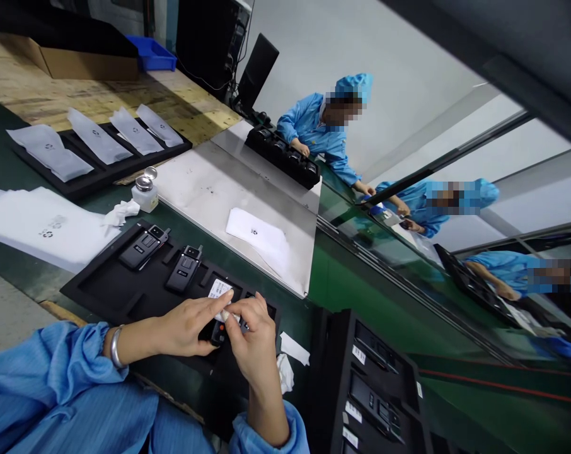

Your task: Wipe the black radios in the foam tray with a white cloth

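Observation:
My left hand (186, 325) is closed round a black handheld radio (218, 333) with an orange button, held low over the black foam tray (106, 277). My right hand (252, 328) meets it from the right, thumb and fingers pinched on a small white wipe (232, 316) against the radio. Most of this radio is hidden by my fingers. A white printed label (219, 289) shows just beyond my fingertips. Two more radios with stub antennas, one at the left (144, 247) and one nearer my hands (184, 270), lie in the tray.
White sleeves (44, 227) and a pump bottle (145, 192) stand left of a metal plate (200, 183). Bagged items fill another tray (120, 167). Crumpled tissue (284, 372) lies right of my hand, near stacked radio trays (333, 372). Co-workers in blue work across the conveyor line.

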{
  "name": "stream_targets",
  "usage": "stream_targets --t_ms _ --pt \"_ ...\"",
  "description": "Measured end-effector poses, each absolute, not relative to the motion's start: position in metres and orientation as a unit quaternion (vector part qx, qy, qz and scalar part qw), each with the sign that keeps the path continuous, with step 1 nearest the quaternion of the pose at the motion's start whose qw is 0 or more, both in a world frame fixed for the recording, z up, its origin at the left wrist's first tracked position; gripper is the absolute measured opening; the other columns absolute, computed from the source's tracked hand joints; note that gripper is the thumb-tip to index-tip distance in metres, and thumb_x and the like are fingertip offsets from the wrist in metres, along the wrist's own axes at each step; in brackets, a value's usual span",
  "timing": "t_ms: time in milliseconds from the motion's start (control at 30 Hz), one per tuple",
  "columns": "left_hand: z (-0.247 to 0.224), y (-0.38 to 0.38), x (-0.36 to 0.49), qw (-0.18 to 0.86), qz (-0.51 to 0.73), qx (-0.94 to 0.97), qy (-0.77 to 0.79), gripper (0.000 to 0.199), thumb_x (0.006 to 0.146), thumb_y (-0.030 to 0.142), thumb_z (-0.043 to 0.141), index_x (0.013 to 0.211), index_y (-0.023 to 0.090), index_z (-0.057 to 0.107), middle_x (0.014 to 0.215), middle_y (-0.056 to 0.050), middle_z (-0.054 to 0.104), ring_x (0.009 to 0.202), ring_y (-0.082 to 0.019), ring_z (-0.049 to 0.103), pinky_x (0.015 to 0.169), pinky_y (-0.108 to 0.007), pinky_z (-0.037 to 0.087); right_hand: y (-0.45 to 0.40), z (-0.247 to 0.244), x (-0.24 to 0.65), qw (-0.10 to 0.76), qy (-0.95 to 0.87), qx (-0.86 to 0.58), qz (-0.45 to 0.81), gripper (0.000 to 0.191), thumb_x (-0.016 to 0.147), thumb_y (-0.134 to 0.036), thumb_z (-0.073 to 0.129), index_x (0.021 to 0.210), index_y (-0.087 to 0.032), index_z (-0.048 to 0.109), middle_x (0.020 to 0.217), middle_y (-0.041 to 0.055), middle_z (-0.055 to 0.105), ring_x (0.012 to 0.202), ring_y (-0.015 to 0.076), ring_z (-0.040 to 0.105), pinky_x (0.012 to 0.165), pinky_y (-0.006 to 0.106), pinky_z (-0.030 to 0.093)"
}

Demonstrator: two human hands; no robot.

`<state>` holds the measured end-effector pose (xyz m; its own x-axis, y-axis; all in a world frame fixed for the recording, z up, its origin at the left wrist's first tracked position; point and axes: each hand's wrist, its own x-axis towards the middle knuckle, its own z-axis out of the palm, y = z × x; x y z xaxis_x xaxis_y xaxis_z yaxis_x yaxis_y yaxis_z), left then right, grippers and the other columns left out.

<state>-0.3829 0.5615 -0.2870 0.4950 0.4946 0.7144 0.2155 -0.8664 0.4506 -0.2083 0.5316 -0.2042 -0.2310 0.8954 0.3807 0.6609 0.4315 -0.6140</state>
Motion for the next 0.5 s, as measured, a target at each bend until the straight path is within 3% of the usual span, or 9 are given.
stream_targets --t_ms 167,300,500 --pt "-0.289 0.558 -0.380 0.148 0.458 0.850 0.214 0.099 0.078 0.015 0.063 0.157 0.010 0.004 0.141 -0.025 0.050 0.119 -0.032 0.060 0.094 -0.044 0.057 0.536 -0.216 -0.195 0.386 -0.734 -0.545 0.121 0.011 0.091 -0.022 0.058 0.084 -0.023 0.067 0.084 -0.0011 0.068 0.084 0.0171 0.062 0.108 0.049 0.028" --pt "-0.288 0.559 -0.381 0.171 0.452 0.846 0.225 0.099 0.080 0.019 0.065 0.157 0.010 0.004 0.133 -0.023 0.057 0.116 -0.031 0.061 0.094 -0.044 0.057 0.526 -0.223 -0.188 0.447 -0.707 -0.538 0.103 0.007 0.091 -0.023 0.062 0.088 -0.023 0.069 0.085 -0.0012 0.069 0.082 0.0164 0.063 0.106 0.047 0.033" --pt "-0.287 0.562 -0.382 0.153 0.462 0.845 0.220 0.097 0.080 0.018 0.062 0.157 0.011 0.005 0.137 -0.023 0.054 0.115 -0.030 0.062 0.091 -0.043 0.059 0.521 -0.212 -0.204 0.368 -0.772 -0.494 0.159 0.010 0.093 -0.021 0.059 0.089 -0.024 0.067 0.085 -0.0023 0.067 0.085 0.0147 0.062 0.111 0.047 0.026"
